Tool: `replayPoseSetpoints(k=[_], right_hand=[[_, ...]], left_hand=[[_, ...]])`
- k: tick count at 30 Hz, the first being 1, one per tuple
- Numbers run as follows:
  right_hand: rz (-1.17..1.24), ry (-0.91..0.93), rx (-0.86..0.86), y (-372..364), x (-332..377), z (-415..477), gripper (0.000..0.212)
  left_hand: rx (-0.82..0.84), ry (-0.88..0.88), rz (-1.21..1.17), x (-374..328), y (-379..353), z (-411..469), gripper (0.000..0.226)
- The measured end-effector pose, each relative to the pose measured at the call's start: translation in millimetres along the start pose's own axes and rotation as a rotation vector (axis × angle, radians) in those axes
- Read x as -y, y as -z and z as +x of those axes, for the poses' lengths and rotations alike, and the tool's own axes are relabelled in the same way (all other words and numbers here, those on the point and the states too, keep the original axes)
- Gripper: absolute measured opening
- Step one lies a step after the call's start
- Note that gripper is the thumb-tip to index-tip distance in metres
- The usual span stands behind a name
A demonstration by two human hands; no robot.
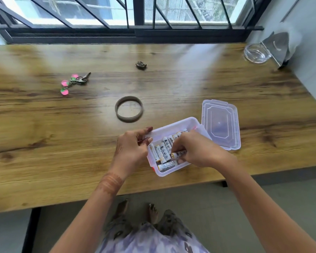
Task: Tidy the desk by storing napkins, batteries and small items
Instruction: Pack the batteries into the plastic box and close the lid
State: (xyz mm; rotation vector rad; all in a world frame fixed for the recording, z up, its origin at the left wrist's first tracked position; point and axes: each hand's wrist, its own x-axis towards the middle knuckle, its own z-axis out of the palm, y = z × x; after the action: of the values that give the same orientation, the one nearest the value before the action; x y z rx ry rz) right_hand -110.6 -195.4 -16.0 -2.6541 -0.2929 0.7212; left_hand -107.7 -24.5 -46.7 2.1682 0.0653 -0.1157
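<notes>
The right hand (199, 152) pinches a battery (179, 154) just above the other batteries (162, 152) in the clear box (171, 125) near the desk's (62, 143) front edge, the left hand (131, 150) apparently gripping its left rim, beneath a barred window (135, 15).

Left hand (130, 148) and right hand (199, 150) sit close together, fingers curled, pinching.

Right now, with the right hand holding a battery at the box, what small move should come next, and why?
Probably set the battery down beside the other batteries and let go. The right hand pinches it inside the clear box, just above them; the left hand steadies the box's rim, and the lid lies off to the side, so nothing blocks the drop.
</notes>
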Motion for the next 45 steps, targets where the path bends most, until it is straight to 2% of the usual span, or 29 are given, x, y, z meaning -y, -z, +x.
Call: replayPoseSetpoints(k=[3, 8, 15, 18, 21, 23, 25, 27, 30, 32, 35, 37, 42, 45], right_hand=[[0.011, -0.034, -0.012, 1, -2, -2, 0.037], [0.001, -0.057, -0.028, 0, -2, -2, 0.026], [0.053, 0.012, -0.142, -1, -8, -5, 0.023], [0.197, 0.024, -0.355, 4, -9, -8, 0.021], [0.305, -0.017, -0.654, 18, -13, -12, 0.010], [0.316, -0.100, -0.849, 25, -25, -12, 0.008], [0.310, -0.258, -0.964, 28, -45, -5, 0.019], [0.267, -0.459, -0.920, 28, -64, 5, 0.045], [0.192, -0.669, -0.718, 24, -81, 16, 0.084], [0.207, -0.759, -0.614, 21, -88, 21, 0.104], [0.229, -0.818, -0.529, 16, -94, 25, 0.121], [0.218, -0.818, -0.529, 11, -94, 25, 0.123], [0.236, -0.787, -0.661, 11, -91, 22, 0.111], [0.339, -0.732, -0.771, 17, -93, 19, 0.090]], left_hand=[[0.008, 0.006, -0.020, 1, 0, 0, 0.035], [0.010, 0.009, -0.035, 1, 1, 0, 0.035], [0.000, 0.015, -0.033, 2, 0, 1, 0.035], [-0.003, 0.016, -0.029, 2, 0, 0, 0.034], [-0.005, 0.013, -0.019, 2, 0, 0, 0.034], [-0.003, 0.016, -0.021, 2, 0, 1, 0.034], [-0.001, 0.017, -0.033, 3, 0, 0, 0.034], [0.000, 0.012, -0.039, 3, 0, 0, 0.034], [-0.003, 0.007, -0.041, 3, 0, -1, 0.034], [0.001, 0.006, -0.035, 3, 0, -1, 0.034], [0.002, 0.010, -0.045, 4, 0, -1, 0.034], [-0.003, 0.014, -0.046, 3, -1, -2, 0.034], [-0.010, 0.007, -0.035, 3, -1, -2, 0.035], [-0.014, 0.017, -0.048, 3, -2, -2, 0.035]])
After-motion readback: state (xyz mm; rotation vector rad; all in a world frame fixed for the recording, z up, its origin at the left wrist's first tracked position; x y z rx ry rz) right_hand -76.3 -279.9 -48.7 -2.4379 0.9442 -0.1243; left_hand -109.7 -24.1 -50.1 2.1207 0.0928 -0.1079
